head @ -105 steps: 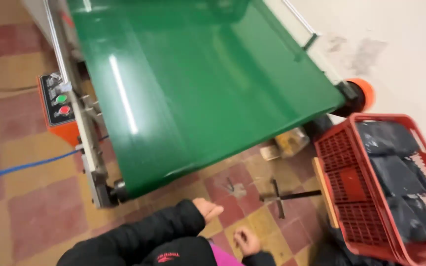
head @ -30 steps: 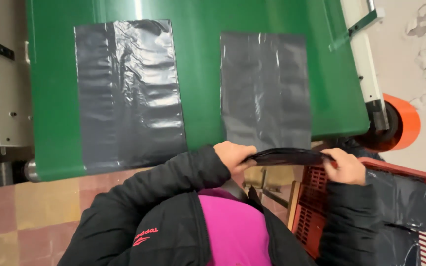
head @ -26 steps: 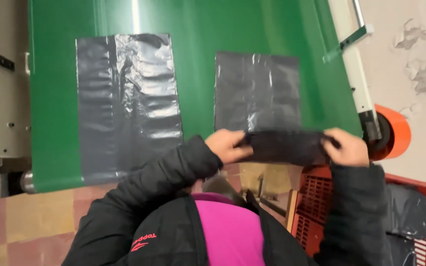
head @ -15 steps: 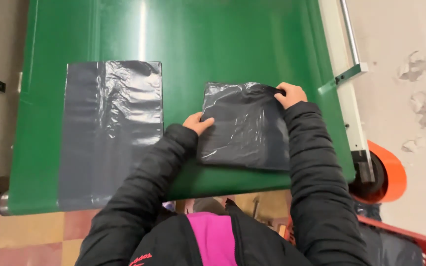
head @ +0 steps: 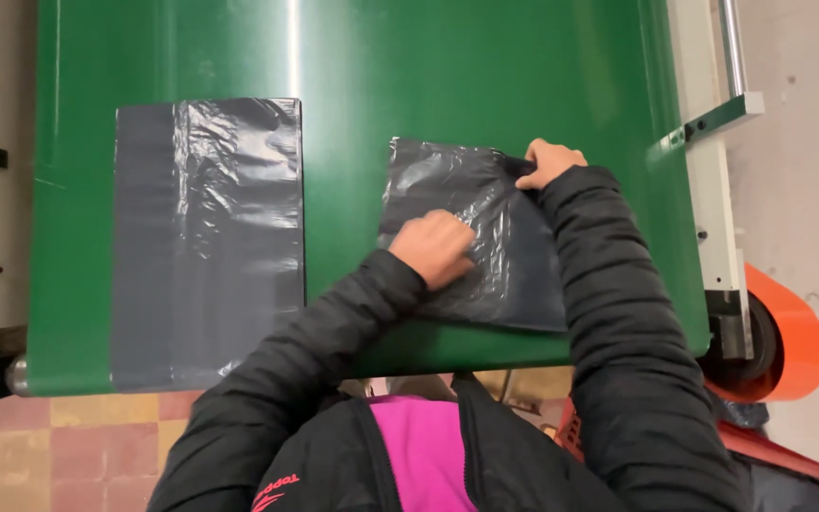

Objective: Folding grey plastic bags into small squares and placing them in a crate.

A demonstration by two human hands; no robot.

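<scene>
Seen from the head camera, looking down past black padded sleeves and a pink top. Left hand [head: 435, 248] pressed down on the near-left part of a dark grey plastic bag [head: 504, 256], fingers curled loosely and knuckles up — resting on the film, not clenched around it. Right hand [head: 548, 162] at the bag's far right corner, fingertips pinching the edge of the film there. Bag lying crumpled and slightly skewed on the green conveyor belt [head: 485, 76], spread between the two hands and running back under the right forearm toward the belt's near edge. Off to the left of the left hand, well apart from it, a second grey bag [head: 206, 242] lying flat and smooth on the same belt, untouched by either hand. Right of the right arm, the pale metal side rail [head: 713, 199] of the conveyor with a green bracket [head: 703, 125] — beyond it, near the right elbow, an orange roller end [head: 793, 337]. Below the right elbow, a strip of red crate [head: 789, 465], contents too hidden to tell. Near left of the body, tiled floor [head: 68, 455] in red and yellow.
</scene>
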